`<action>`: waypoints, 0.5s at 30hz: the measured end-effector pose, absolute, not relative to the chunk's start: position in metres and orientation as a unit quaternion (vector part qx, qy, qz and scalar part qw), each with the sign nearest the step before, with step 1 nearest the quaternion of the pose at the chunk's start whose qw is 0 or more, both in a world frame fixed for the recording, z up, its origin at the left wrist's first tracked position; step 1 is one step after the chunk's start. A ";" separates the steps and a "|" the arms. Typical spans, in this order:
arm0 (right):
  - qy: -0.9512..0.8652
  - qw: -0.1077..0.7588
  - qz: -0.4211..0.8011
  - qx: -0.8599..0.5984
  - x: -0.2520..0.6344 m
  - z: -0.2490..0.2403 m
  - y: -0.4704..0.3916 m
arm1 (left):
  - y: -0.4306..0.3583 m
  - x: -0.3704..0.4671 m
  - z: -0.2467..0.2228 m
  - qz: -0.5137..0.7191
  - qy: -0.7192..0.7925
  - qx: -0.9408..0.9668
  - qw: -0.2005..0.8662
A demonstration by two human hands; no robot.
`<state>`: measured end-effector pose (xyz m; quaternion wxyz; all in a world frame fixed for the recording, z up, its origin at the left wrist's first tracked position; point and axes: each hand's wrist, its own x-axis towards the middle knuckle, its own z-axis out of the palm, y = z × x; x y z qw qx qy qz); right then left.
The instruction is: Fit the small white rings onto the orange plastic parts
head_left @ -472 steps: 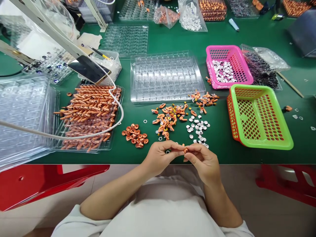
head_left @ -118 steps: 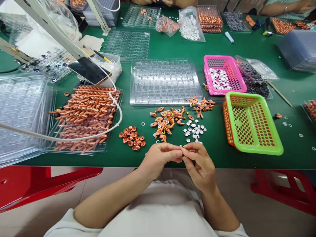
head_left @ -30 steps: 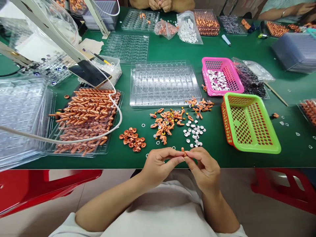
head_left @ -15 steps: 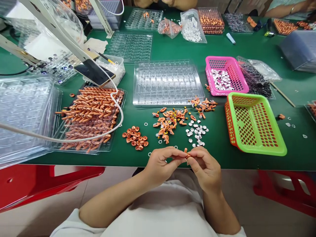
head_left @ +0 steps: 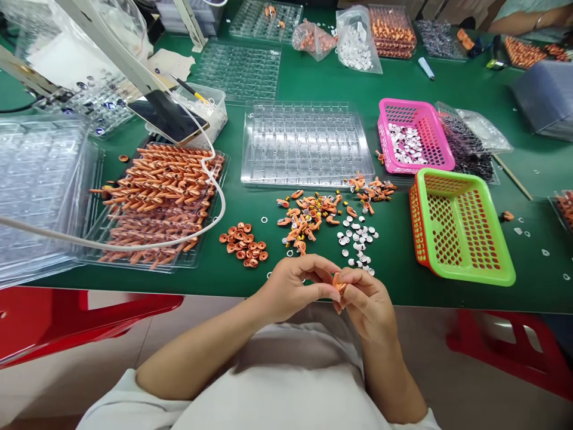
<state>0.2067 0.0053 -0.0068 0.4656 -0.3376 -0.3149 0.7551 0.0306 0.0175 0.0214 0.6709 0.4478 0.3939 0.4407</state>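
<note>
- Head view: the left hand (head_left: 290,289) and the right hand (head_left: 369,301) meet at the near edge of the green tabletop (head_left: 313,83), with a small copper-orange piece (head_left: 339,285) between them.
- Left hand: thumb and fingers close on the piece from one side, index finger arched above the thumb.
- Right hand: thumb and fingers pinch the same piece from the other side; its finer details are too small to make out.
- Just beyond the hands lies a loose heap of orange parts (head_left: 308,215) mixed with yellow bits, with white discs (head_left: 360,239) to its right.
- Left of that heap, small copper cups (head_left: 244,243) sit in a cluster.
- Behind the heap rests a clear compartment tray (head_left: 307,143).
- To the right stands a green basket (head_left: 486,221) nested in a red-orange basket (head_left: 419,233); just behind it, a pink basket (head_left: 441,128) holds white pieces (head_left: 406,143).
- Farther left, rows of copper-coloured stems (head_left: 165,179) fill trays, and a white cable (head_left: 54,234) loops across them.
- Behind those stems, a dark phone (head_left: 168,116) leans at a tilt.
- At the top right corner, a co-worker's forearm (head_left: 519,21) shows.
</note>
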 end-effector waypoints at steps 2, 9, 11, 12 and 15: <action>-0.305 0.464 0.763 -0.332 0.205 -0.006 0.006 | 0.017 0.031 0.021 0.431 0.374 0.392 0.722; -0.287 0.464 0.771 -0.328 0.202 -0.004 0.006 | 0.017 0.033 0.021 0.402 0.324 0.282 0.808; -0.285 0.462 0.776 -0.321 0.201 -0.004 0.006 | 0.018 0.033 0.022 0.401 0.324 0.277 0.811; -0.287 0.460 0.778 -0.317 0.201 -0.004 0.006 | 0.018 0.033 0.023 0.399 0.325 0.275 0.812; -0.305 0.457 0.773 -0.318 0.200 -0.003 0.005 | 0.019 0.032 0.024 0.386 0.335 0.268 0.817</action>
